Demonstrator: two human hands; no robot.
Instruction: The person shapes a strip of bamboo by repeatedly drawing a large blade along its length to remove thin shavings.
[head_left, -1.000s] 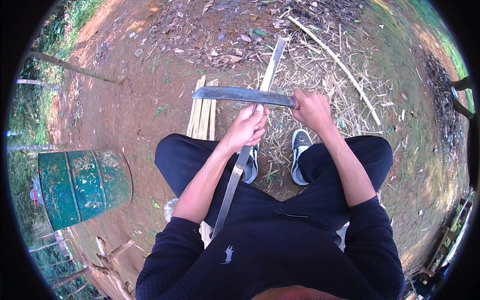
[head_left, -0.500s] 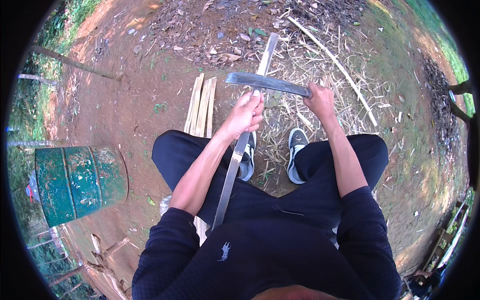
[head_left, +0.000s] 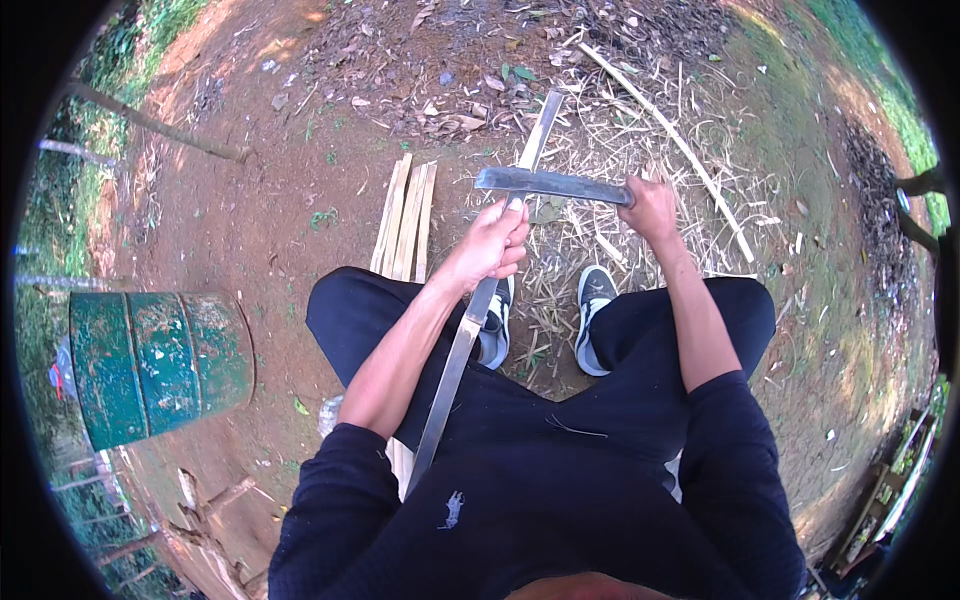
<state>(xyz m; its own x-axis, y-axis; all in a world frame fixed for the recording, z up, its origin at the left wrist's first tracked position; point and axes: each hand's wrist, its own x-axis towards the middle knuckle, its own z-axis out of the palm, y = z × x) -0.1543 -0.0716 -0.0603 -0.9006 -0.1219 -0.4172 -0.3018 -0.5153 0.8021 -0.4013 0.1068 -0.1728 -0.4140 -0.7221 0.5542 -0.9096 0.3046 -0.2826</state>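
Note:
My left hand (head_left: pixel 492 243) is closed around a long flat bamboo strip (head_left: pixel 447 385), which slants from my lap up and away to the right. The strip's far end is pale on one part. In my right hand (head_left: pixel 652 209) is the handle of a machete (head_left: pixel 555 184). Its dark blade lies crosswise over the strip, just beyond my left thumb, and its tip points left. My right fingers wrap round the handle, so most of it is hidden.
Several split bamboo strips (head_left: pixel 405 220) lie on the ground to the left. A long thin pale strip (head_left: pixel 668 130) lies at the far right among curled shavings (head_left: pixel 590 235). A green metal drum (head_left: pixel 160 365) is at my left. Bare branches (head_left: pixel 205 530) lie at the lower left.
The machete has shifted right and slightly nearer, so less of its blade sticks out past the strip. The strip and my left hand have come slightly toward me. Both grips stay the same.

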